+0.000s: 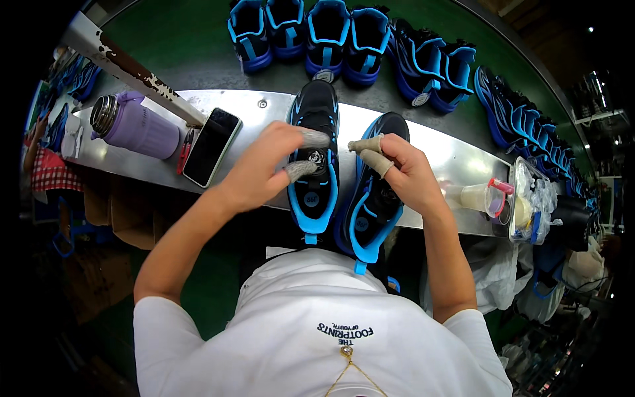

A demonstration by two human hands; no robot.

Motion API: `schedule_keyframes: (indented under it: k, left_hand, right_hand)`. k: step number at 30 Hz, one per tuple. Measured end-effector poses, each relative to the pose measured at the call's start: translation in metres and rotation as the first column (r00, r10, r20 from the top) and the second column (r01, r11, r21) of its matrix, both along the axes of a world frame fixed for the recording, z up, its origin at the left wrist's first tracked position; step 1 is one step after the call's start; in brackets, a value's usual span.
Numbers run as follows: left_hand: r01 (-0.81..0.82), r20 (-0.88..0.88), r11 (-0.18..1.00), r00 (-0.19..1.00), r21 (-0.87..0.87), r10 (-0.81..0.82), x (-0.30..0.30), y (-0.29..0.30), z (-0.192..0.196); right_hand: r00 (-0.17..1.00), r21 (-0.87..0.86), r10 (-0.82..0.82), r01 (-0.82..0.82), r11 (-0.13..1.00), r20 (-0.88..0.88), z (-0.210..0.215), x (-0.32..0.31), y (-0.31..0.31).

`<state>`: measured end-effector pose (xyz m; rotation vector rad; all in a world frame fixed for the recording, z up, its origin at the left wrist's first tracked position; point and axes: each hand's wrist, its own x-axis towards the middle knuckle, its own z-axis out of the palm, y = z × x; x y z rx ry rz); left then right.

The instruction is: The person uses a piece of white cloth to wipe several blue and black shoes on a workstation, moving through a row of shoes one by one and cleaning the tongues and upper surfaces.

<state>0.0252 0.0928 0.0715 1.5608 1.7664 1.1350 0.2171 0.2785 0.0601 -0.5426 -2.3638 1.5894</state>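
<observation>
Two black sneakers with blue collars stand side by side in front of me, toes pointing away. On the left sneaker (313, 202), my left hand (268, 155) has its thumb and forefinger closed about the round dial (317, 158) on the tongue. Grey covers wrap those two fingertips. Over the right sneaker (390, 127), my right hand (405, 165) is pinched, its thumb and forefinger in beige covers pointing toward the left sneaker. Whatever lies between those fingertips, if anything, is too small to tell.
More matching sneakers (329, 40) line the green surface (175, 56) beyond the metal ledge (453, 149). On the ledge at left are a purple tumbler (149, 129), a phone (212, 147) and a red-handled tool (185, 151). Cups (476, 197) and a tray (519, 198) sit right. A chipped post (132, 69) rises left.
</observation>
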Motion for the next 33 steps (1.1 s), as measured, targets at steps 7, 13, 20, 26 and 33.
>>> schedule_keyframes:
  k: [7,13,20,26,33]
  left_hand:
    - [0.015,0.877,0.909,0.269,-0.417,0.398,0.047,-0.051,-0.01]
    - [-0.166,0.942,0.929,-0.003,-0.331,0.336,0.079,-0.032,-0.021]
    - [0.054,0.856,0.909,0.364,-0.412,0.367,0.05,-0.041,0.003]
    - [-0.323,-0.421,0.92,0.883,-0.22,0.209,0.036,0.003,0.012]
    - [-0.117,-0.523,0.925,0.847,-0.362,-0.097,0.008,0.028,-0.009]
  right_hand:
    - [0.955,0.182,0.267,-0.241,0.953,-0.13,-0.002,-0.038,-0.013]
    - [0.97,0.221,0.242,-0.24,0.945,0.016,-0.004,-0.05,-0.029]
    - [0.983,0.23,0.185,-0.181,0.956,0.004,-0.007,-0.046,0.006]
    - [0.946,0.369,0.324,-0.311,0.876,0.029,-0.01,-0.038,-0.01]
    - [0.963,0.375,0.259,-0.268,0.887,0.076,-0.02,-0.041,-0.021]
